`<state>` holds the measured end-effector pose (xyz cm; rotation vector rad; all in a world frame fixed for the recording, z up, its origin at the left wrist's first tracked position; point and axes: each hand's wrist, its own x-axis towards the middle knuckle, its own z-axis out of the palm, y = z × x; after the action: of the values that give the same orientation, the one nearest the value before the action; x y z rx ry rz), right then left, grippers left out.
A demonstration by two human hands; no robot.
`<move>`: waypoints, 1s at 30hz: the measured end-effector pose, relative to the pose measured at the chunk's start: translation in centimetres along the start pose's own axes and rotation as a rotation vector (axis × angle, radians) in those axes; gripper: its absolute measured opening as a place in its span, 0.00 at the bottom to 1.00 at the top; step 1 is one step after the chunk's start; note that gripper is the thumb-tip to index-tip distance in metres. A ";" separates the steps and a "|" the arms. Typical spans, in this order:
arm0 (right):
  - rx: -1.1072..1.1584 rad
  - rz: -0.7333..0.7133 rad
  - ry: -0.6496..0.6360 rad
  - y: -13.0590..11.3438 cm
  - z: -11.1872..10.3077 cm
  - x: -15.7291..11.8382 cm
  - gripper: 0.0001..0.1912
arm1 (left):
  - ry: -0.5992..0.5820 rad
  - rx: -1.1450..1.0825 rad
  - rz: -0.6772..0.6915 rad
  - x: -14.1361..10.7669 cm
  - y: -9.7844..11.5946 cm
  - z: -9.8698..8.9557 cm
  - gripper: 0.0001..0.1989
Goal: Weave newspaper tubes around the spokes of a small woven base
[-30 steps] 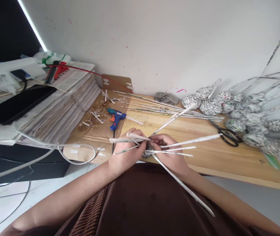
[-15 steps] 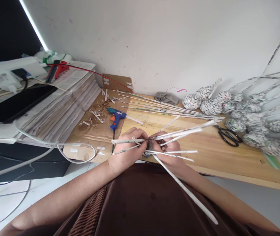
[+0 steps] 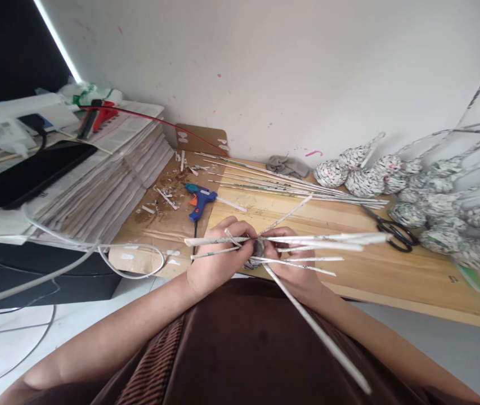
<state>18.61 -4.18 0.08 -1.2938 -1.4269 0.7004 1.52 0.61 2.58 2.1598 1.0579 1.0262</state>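
Observation:
Between my two hands is a small piece woven from rolled newspaper (image 3: 258,248), with several paper sticks fanning out of it. My left hand (image 3: 221,253) is closed around its left side, thumb and fingers pinching near the base of the sticks that point left. My right hand (image 3: 294,261) grips the other side, its fingers partly hidden behind the sticks pointing right. One long paper stick (image 3: 315,326) slants down to the right over my brown clothing. The fingertips meet close to the woven centre.
A blue glue gun (image 3: 201,202) lies on cardboard amid paper scraps. Beyond my hands are loose paper sticks (image 3: 290,183) and a grey cloth (image 3: 287,166). Black scissors (image 3: 395,233) lie at right before woven paper pieces (image 3: 364,181). Stacked newspapers (image 3: 134,163) stand at left.
The sticks on the right have swung from slanting upward to nearly level, reaching further right. More of the woven centre shows between my fingers. Both hands keep their hold.

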 end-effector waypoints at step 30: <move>0.317 0.094 -0.117 1.8 -0.8 0.3 0.08 | -0.155 0.077 0.088 -0.1 1.9 -1.4 0.08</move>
<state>20.00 -3.59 -1.19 -1.0894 -1.2908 1.0355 1.10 -0.38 4.67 2.3241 0.9523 0.8526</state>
